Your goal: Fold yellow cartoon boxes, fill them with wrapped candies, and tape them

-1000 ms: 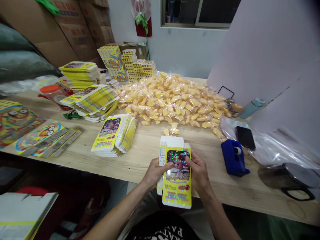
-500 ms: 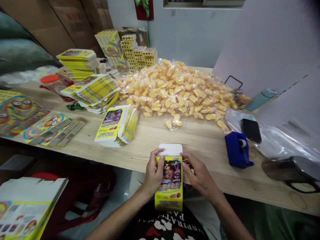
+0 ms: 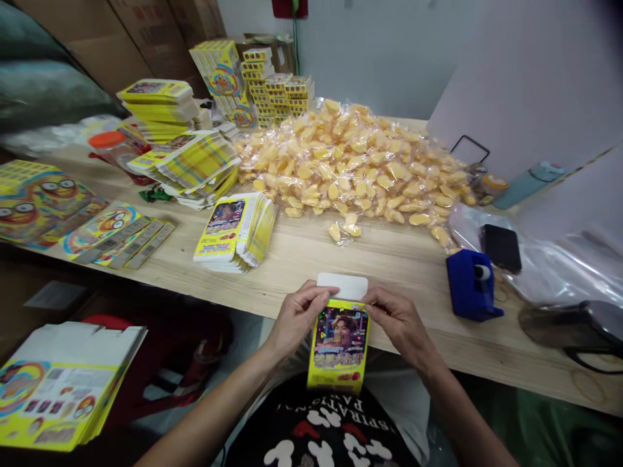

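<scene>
A small yellow printed carton (image 3: 339, 347), with a picture on its front and a white flap standing up at its top, is between my hands at the table's front edge. My left hand (image 3: 296, 318) grips its upper left corner, thumb on the front by the flap's fold. At the upper right corner my right hand (image 3: 396, 321) pinches the edge by the flap. Beyond lies a fanned stack of flat yellow cartons (image 3: 219, 235). A few wrapped yellow pieces (image 3: 346, 228) lie just in front of a large heap of the same pieces (image 3: 355, 162).
More carton stacks (image 3: 187, 159) and filled-looking small boxes (image 3: 277, 94) stand behind. On the right are a blue tape dispenser (image 3: 470, 288), a black phone (image 3: 502, 248), a dark jug (image 3: 567, 327) and a light blue bottle (image 3: 528, 185). Flat printed cardboard (image 3: 73, 383) lies lower left.
My left fingers have moved up from the carton's side to the flap's fold, and my right hand has closed nearer the top right corner. The view has tilted slightly down.
</scene>
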`<state>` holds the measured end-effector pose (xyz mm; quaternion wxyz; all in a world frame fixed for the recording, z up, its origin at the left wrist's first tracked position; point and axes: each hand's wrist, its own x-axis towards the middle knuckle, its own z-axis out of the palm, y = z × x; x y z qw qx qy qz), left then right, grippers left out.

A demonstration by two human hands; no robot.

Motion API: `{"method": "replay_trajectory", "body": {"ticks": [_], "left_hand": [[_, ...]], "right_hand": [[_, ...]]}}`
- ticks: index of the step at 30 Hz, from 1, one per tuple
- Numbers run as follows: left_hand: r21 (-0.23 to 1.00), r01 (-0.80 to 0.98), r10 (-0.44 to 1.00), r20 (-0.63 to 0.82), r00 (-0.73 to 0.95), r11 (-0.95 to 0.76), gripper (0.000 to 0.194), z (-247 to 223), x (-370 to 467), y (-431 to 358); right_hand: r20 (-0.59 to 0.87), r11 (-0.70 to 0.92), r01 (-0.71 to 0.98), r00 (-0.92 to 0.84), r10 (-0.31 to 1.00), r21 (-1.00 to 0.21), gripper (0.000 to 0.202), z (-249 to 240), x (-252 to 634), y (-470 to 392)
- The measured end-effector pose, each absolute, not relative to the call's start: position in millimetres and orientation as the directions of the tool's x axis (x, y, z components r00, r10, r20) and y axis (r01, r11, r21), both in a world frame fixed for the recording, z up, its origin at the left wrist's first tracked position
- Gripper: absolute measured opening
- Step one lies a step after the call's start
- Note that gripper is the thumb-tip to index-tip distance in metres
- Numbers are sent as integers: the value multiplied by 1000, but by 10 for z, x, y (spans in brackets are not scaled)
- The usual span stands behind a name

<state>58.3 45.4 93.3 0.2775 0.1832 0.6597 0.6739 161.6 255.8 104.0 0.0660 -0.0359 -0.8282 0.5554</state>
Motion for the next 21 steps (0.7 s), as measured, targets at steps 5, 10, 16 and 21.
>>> {"method": "replay_trajectory", "body": {"ticks": [5, 10, 16, 21], "left_hand": [[961, -278, 727, -194, -659, 5, 35, 1025, 506, 321], [899, -426, 724, -230, -650, -97, 69, 1005, 435, 279], [968, -238, 748, -213, -629, 76, 25, 1006, 382, 190], [953, -293, 826, -227, -516, 80, 29, 1109, 392, 147]], "right_hand": [[56, 390, -8, -992, 110, -921, 20, 1012, 1673, 2559], [39, 324, -7, -995, 93, -946, 35, 1039, 1695, 2524], [36, 424, -38, -999, -13, -905, 14, 1104, 1658, 2579], [-12, 481, -56, -991, -137, -875, 11, 1323, 1613, 2587]]}}
